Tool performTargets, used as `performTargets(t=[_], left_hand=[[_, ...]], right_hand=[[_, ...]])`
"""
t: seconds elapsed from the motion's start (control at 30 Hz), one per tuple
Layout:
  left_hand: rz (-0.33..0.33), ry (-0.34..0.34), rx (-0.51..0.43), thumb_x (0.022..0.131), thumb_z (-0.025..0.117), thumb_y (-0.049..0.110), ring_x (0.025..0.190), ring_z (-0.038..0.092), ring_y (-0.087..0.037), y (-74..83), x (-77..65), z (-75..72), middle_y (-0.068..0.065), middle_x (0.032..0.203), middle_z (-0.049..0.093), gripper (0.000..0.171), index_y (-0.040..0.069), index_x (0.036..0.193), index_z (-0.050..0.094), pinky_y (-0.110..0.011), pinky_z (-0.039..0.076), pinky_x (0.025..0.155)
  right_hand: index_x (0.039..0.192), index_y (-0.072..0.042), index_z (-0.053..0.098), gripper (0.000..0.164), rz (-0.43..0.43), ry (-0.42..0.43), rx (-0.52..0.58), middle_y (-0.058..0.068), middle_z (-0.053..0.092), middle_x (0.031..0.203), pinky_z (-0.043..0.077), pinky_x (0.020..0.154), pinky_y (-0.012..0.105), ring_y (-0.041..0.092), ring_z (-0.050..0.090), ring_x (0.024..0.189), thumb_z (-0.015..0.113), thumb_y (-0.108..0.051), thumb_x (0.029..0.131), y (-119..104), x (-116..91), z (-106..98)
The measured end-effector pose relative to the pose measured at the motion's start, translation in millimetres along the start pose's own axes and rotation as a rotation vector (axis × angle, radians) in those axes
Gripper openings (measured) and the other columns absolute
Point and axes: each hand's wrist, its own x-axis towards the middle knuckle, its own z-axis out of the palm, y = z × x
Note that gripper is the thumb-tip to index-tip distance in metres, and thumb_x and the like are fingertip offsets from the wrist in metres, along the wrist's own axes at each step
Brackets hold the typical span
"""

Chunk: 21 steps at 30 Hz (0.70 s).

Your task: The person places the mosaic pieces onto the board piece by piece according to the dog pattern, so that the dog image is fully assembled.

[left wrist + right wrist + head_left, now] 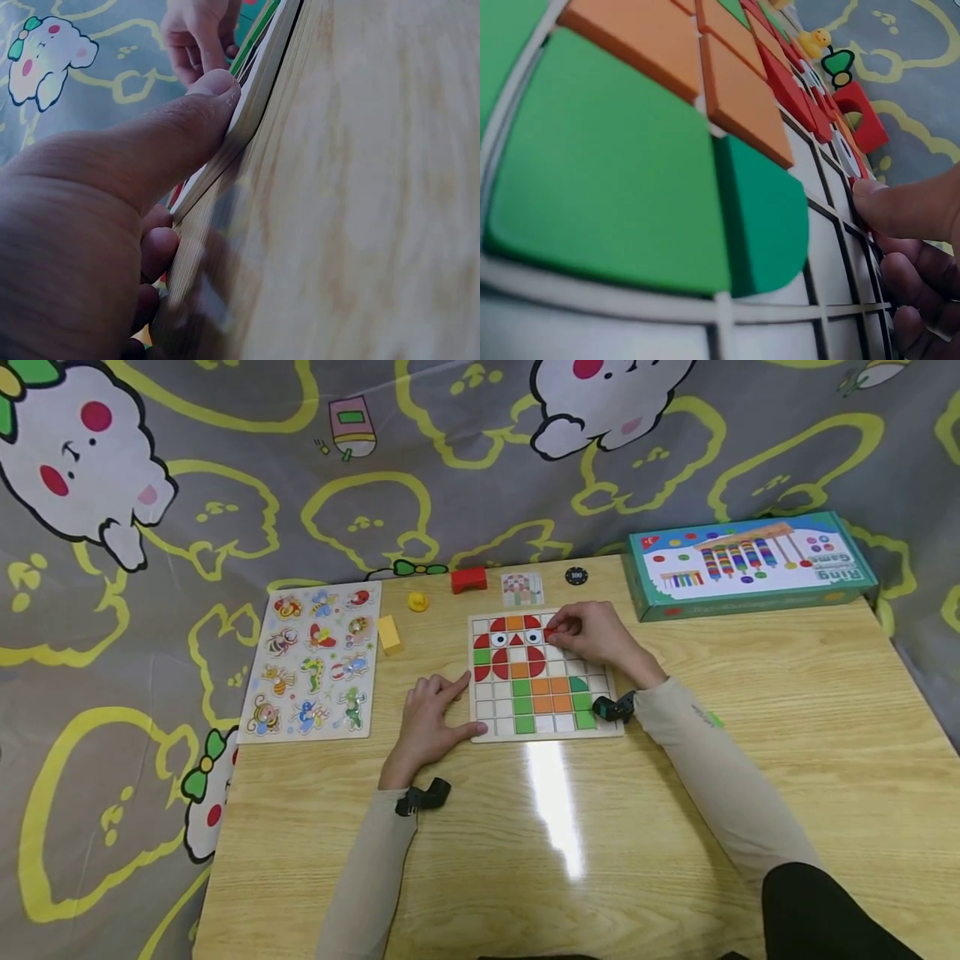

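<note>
A wooden mosaic board (pixel 486 708) with a white grid lies on the table, partly filled with red, orange and green tiles. Two round eye tiles (pixel 500 639) and a red triangle between them form a face near its top. My right hand (pixel 596 631) pinches a small red tile (pixel 549 632) between thumb and fingers, beside the right-hand eye. Low on the board's right side, a dark green rounded tile (pixel 769 217) adjoins a light green square (pixel 615 172). My left hand (pixel 431 718) rests at the board's left edge, thumb (pixel 214 86) against the lower corner, fingers spread.
An insect puzzle board (pixel 300 639) lies at the left. Along the back are a yellow block (pixel 389 635), a small duck (pixel 417 602), a red arch block (pixel 468 580), a picture card (pixel 522 588) and a black chip (pixel 576 576). A game box (pixel 750 568) stands back right.
</note>
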Motion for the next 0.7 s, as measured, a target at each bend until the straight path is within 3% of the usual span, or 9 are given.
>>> performTargets(t=[0.23,0.37,0.53,0.7], left_hand=[[0.001,-0.001,-0.001,0.075,0.078,0.059,0.09,0.033,-0.019,2.2,2.0,0.3,0.001,0.106,0.048,0.088,0.025,0.15,0.045,-0.035,0.025,0.081],[0.009,-0.008,0.007,0.076,0.076,0.061,0.091,0.034,-0.019,2.4,3.1,2.0,0.002,0.107,0.048,0.088,0.026,0.15,0.044,-0.035,0.025,0.082],[0.003,0.009,0.009,0.074,0.078,0.06,0.091,0.034,-0.019,1.4,1.5,1.2,0.001,0.107,0.049,0.089,0.025,0.149,0.045,-0.035,0.026,0.082],[-0.002,0.003,0.004,0.075,0.076,0.063,0.092,0.035,-0.019,-1.8,0.0,1.2,0.001,0.108,0.048,0.089,0.027,0.15,0.045,-0.035,0.026,0.082]], right_hand=[[0.103,-0.009,0.075,0.019,-0.015,-0.013,-0.001,0.005,0.068,0.085,0.045,0.067,0.032,0.018,0.059,0.072,0.075,-0.02,0.088,0,-6,-9],[0.112,-0.008,0.073,0.025,-0.001,0.062,0.005,0.005,0.068,0.09,0.044,0.07,0.029,0.018,0.059,0.078,0.071,-0.023,0.091,7,-25,-32],[0.11,-0.008,0.073,0.025,0.02,0.18,-0.005,0.004,0.067,0.088,0.043,0.066,0.019,0.016,0.059,0.076,0.07,-0.025,0.092,16,-73,-66],[0.106,-0.011,0.074,0.021,0.069,0.09,-0.017,-0.001,0.066,0.083,0.043,0.063,0.017,0.012,0.057,0.071,0.075,-0.021,0.089,20,-142,-77]])
